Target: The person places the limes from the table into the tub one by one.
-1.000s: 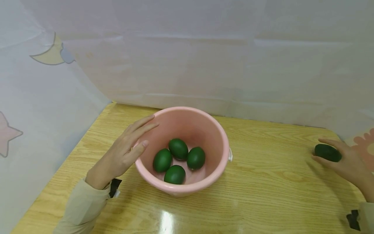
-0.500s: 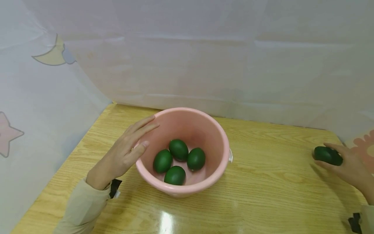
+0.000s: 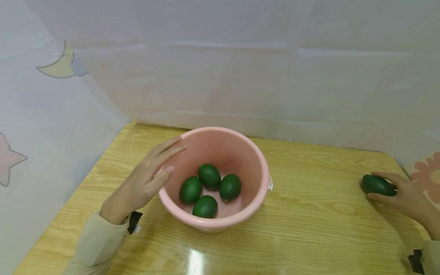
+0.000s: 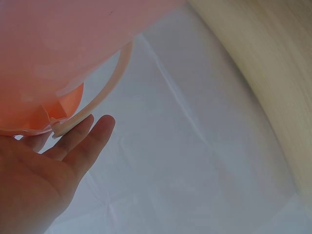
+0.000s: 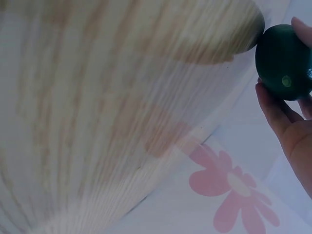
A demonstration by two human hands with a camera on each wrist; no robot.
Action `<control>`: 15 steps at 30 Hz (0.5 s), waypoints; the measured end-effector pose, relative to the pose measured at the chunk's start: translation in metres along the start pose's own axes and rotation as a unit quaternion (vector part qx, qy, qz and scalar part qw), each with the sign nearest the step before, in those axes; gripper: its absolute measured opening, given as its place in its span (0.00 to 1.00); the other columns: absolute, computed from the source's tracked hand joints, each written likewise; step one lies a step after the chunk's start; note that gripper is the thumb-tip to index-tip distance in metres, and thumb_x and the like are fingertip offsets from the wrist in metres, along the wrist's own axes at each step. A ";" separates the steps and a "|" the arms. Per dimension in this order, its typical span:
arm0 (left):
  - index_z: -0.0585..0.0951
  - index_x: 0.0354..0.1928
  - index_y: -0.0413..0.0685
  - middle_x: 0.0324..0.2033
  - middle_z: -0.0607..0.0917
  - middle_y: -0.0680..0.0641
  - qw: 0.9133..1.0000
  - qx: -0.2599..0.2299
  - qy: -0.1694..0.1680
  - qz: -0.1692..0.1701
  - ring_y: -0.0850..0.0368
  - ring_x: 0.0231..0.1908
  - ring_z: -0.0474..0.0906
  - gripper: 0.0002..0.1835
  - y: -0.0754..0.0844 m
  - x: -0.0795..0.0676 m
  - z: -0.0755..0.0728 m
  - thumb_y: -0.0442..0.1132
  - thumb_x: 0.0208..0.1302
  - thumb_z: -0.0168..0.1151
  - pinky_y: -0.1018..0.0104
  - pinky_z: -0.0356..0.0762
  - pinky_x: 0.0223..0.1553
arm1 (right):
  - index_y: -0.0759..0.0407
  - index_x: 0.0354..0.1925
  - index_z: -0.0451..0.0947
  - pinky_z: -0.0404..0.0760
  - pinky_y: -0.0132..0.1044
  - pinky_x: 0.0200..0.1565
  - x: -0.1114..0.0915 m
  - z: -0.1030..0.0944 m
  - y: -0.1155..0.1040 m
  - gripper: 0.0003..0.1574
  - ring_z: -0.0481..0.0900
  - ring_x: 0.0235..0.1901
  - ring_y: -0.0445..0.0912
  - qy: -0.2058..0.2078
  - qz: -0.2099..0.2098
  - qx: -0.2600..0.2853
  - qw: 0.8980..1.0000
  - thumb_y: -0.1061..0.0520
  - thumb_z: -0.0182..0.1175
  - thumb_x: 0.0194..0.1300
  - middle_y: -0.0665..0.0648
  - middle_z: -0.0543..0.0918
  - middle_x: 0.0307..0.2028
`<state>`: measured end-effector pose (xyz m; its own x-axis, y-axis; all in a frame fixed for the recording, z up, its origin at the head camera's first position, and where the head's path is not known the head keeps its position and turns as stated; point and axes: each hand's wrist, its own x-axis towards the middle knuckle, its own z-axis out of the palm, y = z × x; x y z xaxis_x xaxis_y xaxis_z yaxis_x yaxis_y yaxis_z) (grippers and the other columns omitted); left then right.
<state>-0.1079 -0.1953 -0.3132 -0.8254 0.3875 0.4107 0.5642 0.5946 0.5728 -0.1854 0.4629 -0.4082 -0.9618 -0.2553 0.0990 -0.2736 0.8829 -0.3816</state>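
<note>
A pink bucket (image 3: 214, 221) stands on the table with several dark green avocados (image 3: 205, 206) lying at its bottom. My left hand (image 3: 141, 177) rests on the bucket's left rim, its fairly straight fingers reaching over the edge. From below, the left wrist view shows that hand's fingers (image 4: 85, 146) beside the bucket's pale handle (image 4: 105, 92). Far to the right, my right hand (image 3: 407, 194) holds another avocado (image 3: 377, 185) between thumb and fingers, low over the table. A light spot marks that avocado's skin (image 5: 286, 81) in the right wrist view.
The wood-grain table (image 3: 319, 214) has rounded back corners. A pale sheet (image 3: 223, 84) hangs behind it and continues along the left side. Printed on the sheet are a moon (image 3: 58, 68), a star (image 3: 8, 160) and a flower (image 3: 429, 173). A handle mount (image 3: 270, 183) juts from the bucket's right side.
My right hand has shifted slightly left and downward with the avocado, which sits lower in the head view. The left hand and the bucket stay in place.
</note>
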 end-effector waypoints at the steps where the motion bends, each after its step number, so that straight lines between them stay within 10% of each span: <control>1: 0.68 0.72 0.54 0.75 0.61 0.49 1.000 0.000 0.000 0.000 0.47 0.74 0.57 0.27 0.000 0.000 0.000 0.37 0.73 0.47 0.34 0.56 0.68 | 0.76 0.68 0.61 0.78 0.62 0.27 0.000 0.000 0.001 0.52 0.68 0.43 0.88 -0.001 -0.001 0.001 1.000 0.58 0.75 0.53 0.88 0.65 0.57; 15: 0.68 0.72 0.54 0.75 0.61 0.49 1.000 -0.003 0.000 0.001 0.47 0.74 0.57 0.27 0.000 0.000 0.000 0.37 0.72 0.47 0.34 0.56 0.68 | 0.72 0.63 0.69 0.71 0.29 0.27 0.002 0.000 -0.008 0.47 0.76 0.41 0.72 0.017 -0.032 0.006 0.999 0.61 0.78 0.47 0.83 0.71 0.55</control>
<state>-0.1076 -0.1955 -0.3133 -0.8243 0.3888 0.4115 0.5658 0.5901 0.5760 -0.1853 0.4551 -0.4054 -0.9423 -0.2966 0.1551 -0.3342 0.8606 -0.3843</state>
